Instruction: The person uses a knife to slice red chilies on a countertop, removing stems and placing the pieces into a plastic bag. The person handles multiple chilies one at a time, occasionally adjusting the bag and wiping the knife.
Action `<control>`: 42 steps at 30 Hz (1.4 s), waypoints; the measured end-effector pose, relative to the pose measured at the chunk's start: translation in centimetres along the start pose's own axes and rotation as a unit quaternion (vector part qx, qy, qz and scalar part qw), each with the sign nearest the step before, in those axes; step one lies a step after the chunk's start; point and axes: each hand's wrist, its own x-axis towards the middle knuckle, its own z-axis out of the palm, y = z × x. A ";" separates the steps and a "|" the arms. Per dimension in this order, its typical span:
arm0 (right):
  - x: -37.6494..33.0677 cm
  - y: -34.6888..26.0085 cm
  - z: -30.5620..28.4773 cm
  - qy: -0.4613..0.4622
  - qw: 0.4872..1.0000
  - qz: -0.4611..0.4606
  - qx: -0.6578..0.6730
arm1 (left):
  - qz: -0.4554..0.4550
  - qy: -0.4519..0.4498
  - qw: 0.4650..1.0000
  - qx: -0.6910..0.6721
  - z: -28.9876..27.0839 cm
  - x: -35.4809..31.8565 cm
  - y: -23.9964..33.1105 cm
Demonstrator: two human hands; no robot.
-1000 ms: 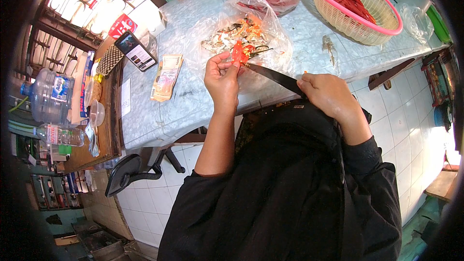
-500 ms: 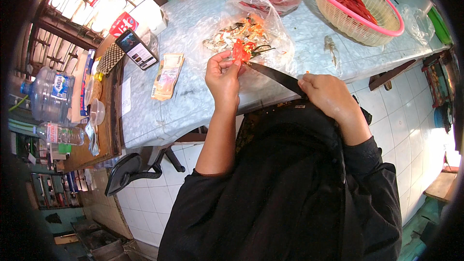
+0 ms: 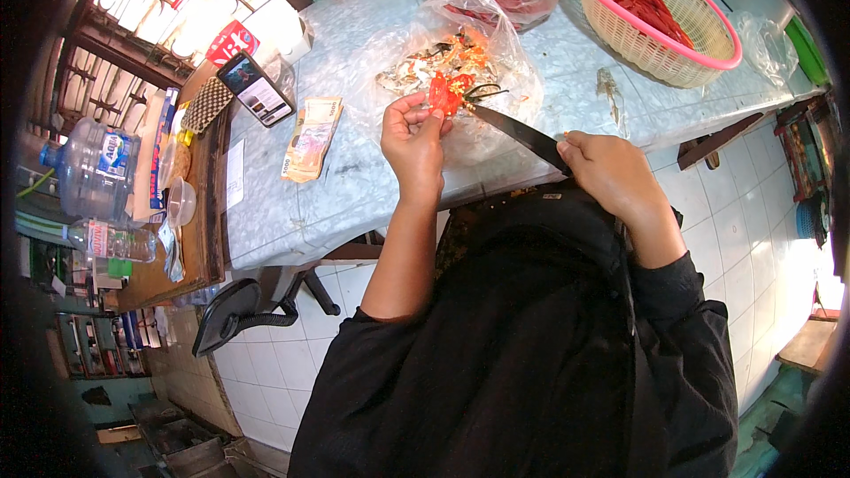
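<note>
Left of the basket [image 3: 657,62] of apparently finished chillies [image 3: 651,16], a split chilli [image 3: 444,96], seemingly not fully seeded, is pinched in the left hand [image 3: 414,140], a knife [image 3: 522,137] gripped by the curled right hand [image 3: 613,175].

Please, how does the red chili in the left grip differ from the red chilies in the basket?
The held chili is open with pale seeds showing; the chilies in the basket look long and narrow, no seeds discernible. The held chili is single, in the left grip; the basket chilies lie heaped together. Both are red.
</note>
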 end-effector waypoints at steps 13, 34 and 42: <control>0.5 0.3 1.0 -0.024 0.999 -0.025 -0.026 | 0.003 -0.011 1.000 0.020 0.0 -0.1 0.2; 0.0 0.3 0.4 -0.029 0.999 -0.027 -0.032 | 0.004 -0.002 1.000 0.001 0.1 -0.1 0.4; 0.0 1.4 0.5 0.000 1.000 -0.026 -0.010 | 0.021 -0.010 1.000 0.007 0.0 -0.1 -0.3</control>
